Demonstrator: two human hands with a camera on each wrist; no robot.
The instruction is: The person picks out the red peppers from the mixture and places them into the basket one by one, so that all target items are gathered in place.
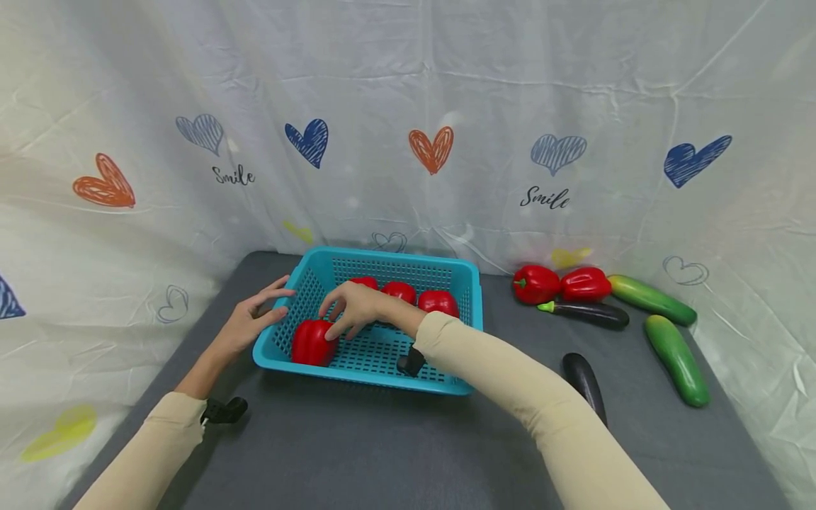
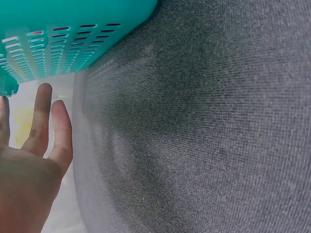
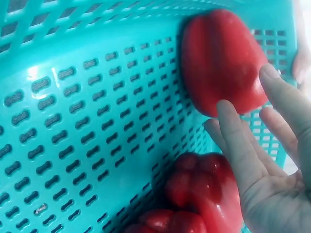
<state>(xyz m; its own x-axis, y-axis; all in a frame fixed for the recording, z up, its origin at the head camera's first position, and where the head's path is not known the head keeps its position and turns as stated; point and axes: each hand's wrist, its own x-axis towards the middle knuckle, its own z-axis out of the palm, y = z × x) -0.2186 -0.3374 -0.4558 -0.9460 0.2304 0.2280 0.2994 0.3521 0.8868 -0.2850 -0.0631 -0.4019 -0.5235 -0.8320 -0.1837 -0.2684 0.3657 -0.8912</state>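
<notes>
A turquoise plastic basket (image 1: 395, 384) with slotted walls stands on the dark grey tabletop. In its front left corner is a red bell pepper (image 1: 310, 343). My right hand (image 1: 357, 308) reaches into the basket at this pepper; in the right wrist view its thumb and fingertips (image 3: 226, 108) are right at the pepper's surface, spread and fairly straight. More red bell peppers (image 1: 438, 303) lie along the back of the basket, partly behind my right hand and forearm. At the basket's left rim, my left hand (image 1: 251, 320) has its fingers extended, the fingertips overlapping the rim.
Right of the basket lie two red bell peppers (image 1: 585, 284), a dark eggplant (image 1: 589, 314) and a green cucumber (image 1: 653, 299). Nearer are a second cucumber (image 1: 677, 361) and another eggplant (image 1: 583, 382), partly hidden by my right sleeve. A white curtain (image 1: 370, 191) with hearts hangs behind.
</notes>
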